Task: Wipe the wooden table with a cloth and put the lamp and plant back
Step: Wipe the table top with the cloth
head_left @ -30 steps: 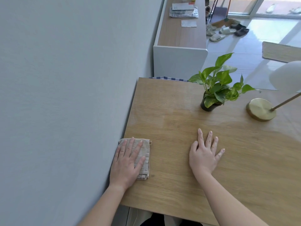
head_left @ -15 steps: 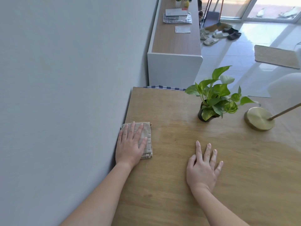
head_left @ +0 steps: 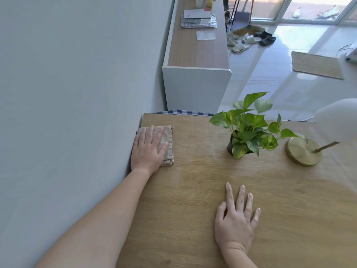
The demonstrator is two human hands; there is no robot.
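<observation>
dark pot (head_left: 230,147) holds the leafy plant (head_left: 251,120), near the brass lamp (head_left: 303,151).

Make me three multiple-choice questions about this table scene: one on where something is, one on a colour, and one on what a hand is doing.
1. Where is the cloth?
A. On the table beside the wall, under the left hand
B. Hanging off the near edge
C. On the floor

2. What colour is the lamp base?
A. Black
B. Gold
C. Red

3. How is the right hand?
A. Curled in a fist
B. Flat on the table, fingers straight
C. Gripping the cloth

Answers:
1 A, since the left hand presses the cloth at the far corner next to the wall.
2 B, since the round base shines brassy gold.
3 B, since it lies palm down on bare wood, apart from the cloth.
</observation>
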